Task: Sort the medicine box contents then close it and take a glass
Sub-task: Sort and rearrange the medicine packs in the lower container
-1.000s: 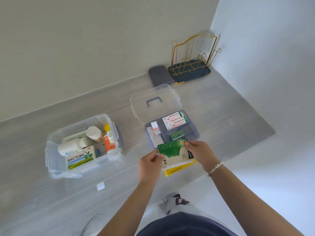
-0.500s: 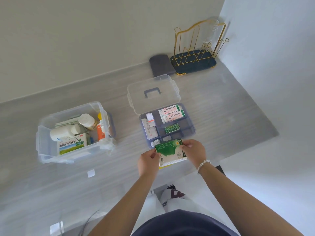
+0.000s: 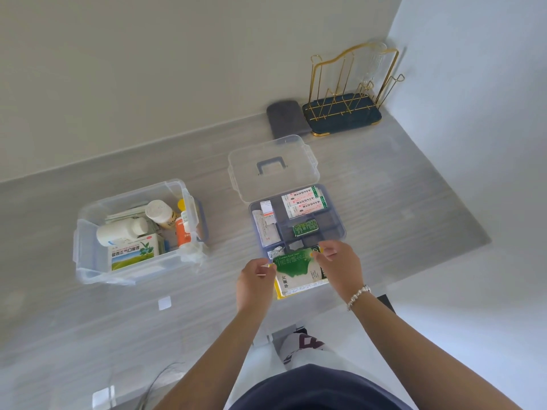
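Counter is holding 2 clear plastic containers. Deep tub, on the left, is holding 2 white bottles, 1 orange bottle and 1 green-and-white carton; other items in it are too hidden to count. Tray w/ compartments is sitting centre, just behind both hands, w/ 2 red-and-white packets, 1 small green box and approx. 2 tubes or sachets in it. Lid, 1 pc, w/ grey handle, is lying flat behind the tray, touching it. Gold rack is standing in the far corner w/ 1 glass on it, grey cloth beside it.

Left hand and right hand, palms down, are pinching opposite corners of 1 green box, lying on a yellow packet at the counter's near edge. Right wrist is wearing 1 bead bracelet.
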